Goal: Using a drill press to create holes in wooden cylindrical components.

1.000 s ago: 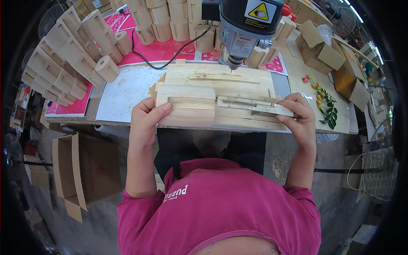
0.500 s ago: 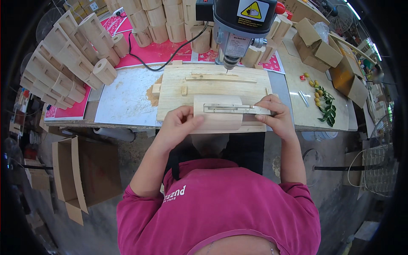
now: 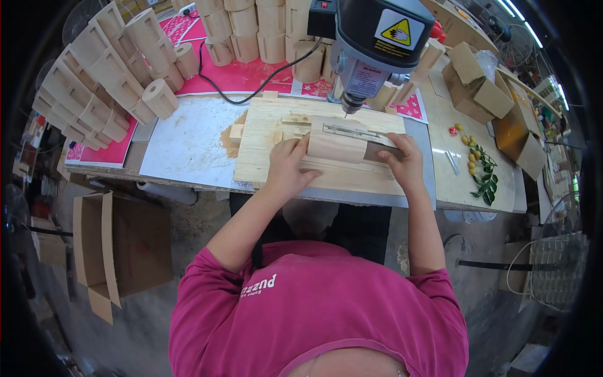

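Observation:
A curved pale wooden piece [image 3: 336,144] with a metal strip [image 3: 352,132] on top lies on a flat wooden jig board [image 3: 264,157], right under the bit of a grey drill press [image 3: 370,50]. My left hand [image 3: 287,166] presses against the piece's left end. My right hand [image 3: 405,160] grips its right end. Sawdust [image 3: 227,139] is heaped at the board's left edge.
Stacks of round and curved wooden parts [image 3: 107,81] fill the bench's left and back. A black cable [image 3: 251,94] crosses a red mat. Cardboard boxes [image 3: 477,81] and a leafy sprig with small fruits [image 3: 480,166] lie to the right. An open carton [image 3: 119,245] stands on the floor at left.
The wooden piece has slid away from me, from the board's near edge to under the drill bit. Both hands moved with it and came closer together.

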`<state>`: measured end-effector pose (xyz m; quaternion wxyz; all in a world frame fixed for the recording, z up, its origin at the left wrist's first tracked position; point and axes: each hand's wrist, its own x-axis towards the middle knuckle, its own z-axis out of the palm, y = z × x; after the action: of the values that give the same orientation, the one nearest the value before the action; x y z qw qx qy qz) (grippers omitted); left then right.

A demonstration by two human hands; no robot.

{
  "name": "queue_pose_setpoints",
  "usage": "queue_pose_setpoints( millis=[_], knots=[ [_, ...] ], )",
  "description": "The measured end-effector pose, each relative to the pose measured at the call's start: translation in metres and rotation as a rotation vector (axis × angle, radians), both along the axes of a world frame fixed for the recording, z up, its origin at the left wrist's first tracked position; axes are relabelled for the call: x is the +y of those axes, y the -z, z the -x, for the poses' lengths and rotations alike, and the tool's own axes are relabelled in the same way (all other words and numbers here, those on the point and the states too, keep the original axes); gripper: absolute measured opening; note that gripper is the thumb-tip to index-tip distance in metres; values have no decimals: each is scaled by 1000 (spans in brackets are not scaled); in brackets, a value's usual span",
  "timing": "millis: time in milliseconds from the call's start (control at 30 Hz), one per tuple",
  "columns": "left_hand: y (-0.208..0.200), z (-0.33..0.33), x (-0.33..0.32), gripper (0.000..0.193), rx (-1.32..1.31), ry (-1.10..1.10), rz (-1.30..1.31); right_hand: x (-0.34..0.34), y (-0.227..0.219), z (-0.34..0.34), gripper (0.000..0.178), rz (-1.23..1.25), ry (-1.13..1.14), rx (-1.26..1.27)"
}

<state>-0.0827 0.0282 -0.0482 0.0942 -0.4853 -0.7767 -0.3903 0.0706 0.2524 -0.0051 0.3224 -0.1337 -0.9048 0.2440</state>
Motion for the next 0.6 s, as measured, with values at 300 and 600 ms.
queue_pose_setpoints(
  millis=[300, 600],
  knots=[
    [7, 38, 3, 63, 26, -81, 72, 1, 1, 39, 40, 62, 6, 7],
    [5, 55, -1, 53, 19, 42, 138, 8, -41, 32, 39, 161, -194, 12]
  ],
)
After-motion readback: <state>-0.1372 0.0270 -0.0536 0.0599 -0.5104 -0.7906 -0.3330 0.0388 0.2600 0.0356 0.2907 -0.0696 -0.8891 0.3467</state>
